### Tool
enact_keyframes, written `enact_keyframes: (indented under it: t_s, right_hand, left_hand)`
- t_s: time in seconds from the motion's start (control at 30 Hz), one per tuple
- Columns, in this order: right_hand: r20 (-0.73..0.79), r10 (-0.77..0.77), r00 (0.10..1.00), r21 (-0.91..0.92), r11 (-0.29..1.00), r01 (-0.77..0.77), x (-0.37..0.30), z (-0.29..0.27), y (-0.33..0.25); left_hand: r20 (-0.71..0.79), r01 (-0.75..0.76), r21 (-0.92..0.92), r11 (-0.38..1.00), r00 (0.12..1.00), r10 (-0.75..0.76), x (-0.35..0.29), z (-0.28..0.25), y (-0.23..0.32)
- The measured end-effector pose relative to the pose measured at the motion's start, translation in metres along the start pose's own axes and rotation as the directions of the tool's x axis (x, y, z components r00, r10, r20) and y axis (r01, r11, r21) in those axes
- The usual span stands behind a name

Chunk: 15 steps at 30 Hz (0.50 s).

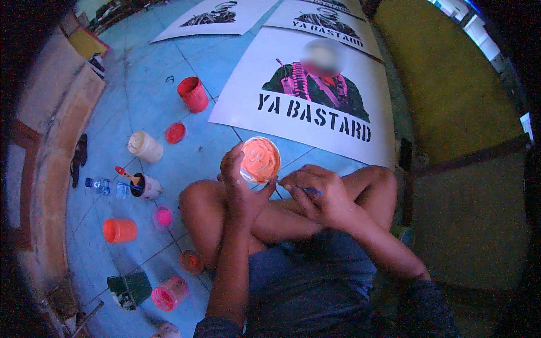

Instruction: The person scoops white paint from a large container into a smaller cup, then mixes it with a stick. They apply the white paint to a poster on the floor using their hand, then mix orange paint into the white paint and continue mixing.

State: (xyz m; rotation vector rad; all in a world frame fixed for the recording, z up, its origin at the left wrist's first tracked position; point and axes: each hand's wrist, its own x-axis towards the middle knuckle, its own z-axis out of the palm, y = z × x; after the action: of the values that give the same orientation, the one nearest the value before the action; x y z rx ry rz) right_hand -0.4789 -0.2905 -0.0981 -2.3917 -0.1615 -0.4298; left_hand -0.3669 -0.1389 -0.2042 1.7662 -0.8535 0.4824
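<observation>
My left hand (238, 183) grips a small round white-rimmed tub (260, 160) above my crossed legs, its fingers around the side. Streaky orange paint with paler swirls coats the inside. Close to the tub's lower right edge, my right hand (315, 197) is closed on a thin brush (313, 191) with a blue handle. Its tip lies at the tub's rim, too small to tell whether it touches the paint. Beyond the tub lies a large white poster (236, 107) with black lettering and a figure painted in dark green, black, pink and red.
More posters (253, 14) lie farther off. On the blue tiled floor at left stand a red tub (193, 94), a white tub (145, 147), a dark-mouthed pot with brushes (147, 187), an orange tub (120, 230) and a pink tub (169, 293). A water bottle (101, 186) lies nearby.
</observation>
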Motion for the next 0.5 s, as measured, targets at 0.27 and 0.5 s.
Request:
enact_keyframes:
  t_s: [0.27, 0.5]
  right_hand:
    - [-0.041, 0.005, 0.999, -0.056, 0.998, -0.008, -0.012, 0.017, -0.003]
    - [-0.043, 0.063, 0.997, -0.028, 0.998, -0.064, 0.000, 0.016, 0.005]
  left_hand:
    - [0.018, 0.148, 0.005, 0.989, 0.989, -0.148, -0.002, -0.005, 0.003]
    - [-0.023, 0.153, -0.067, 0.986, 0.988, -0.155, -0.002, -0.007, -0.002]
